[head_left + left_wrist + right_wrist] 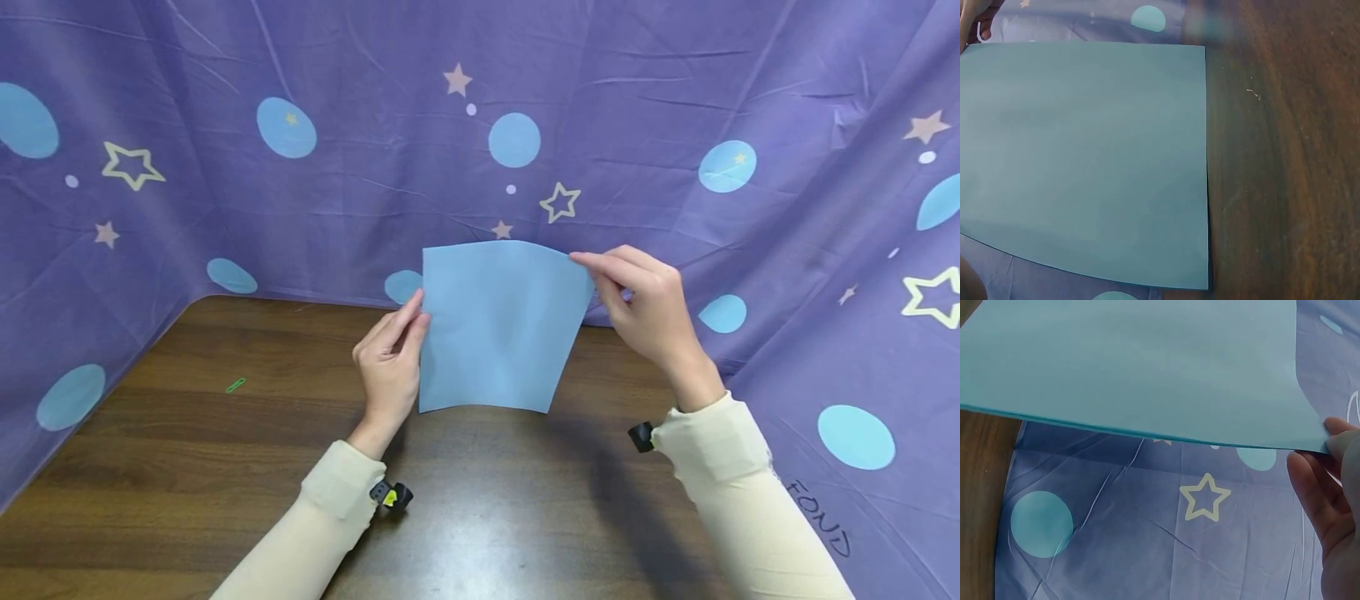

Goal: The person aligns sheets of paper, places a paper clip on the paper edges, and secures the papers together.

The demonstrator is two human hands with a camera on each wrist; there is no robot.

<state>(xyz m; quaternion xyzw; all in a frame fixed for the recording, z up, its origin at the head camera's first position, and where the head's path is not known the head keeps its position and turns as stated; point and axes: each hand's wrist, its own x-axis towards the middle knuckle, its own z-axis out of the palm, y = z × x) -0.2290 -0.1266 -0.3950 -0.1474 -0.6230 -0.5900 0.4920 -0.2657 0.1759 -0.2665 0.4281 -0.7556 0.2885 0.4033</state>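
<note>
A light blue sheet of paper [498,329] is held up above the wooden table, slightly bowed. My left hand [392,354] pinches its left edge between thumb and fingers. At the upper right corner, my right hand [648,304] pinches the paper with thumb and fingertips. The sheet [1091,162] fills much of the left wrist view, where only a sliver of the left hand shows at the lower left. In the right wrist view the right hand [1335,506] grips one corner of the paper [1147,369].
A green paper clip [236,385] lies on the left part of the brown wooden table [172,467]. Purple curtains [360,125] with blue dots and stars stand behind and on both sides of the table. Each wrist carries a small black device [642,437].
</note>
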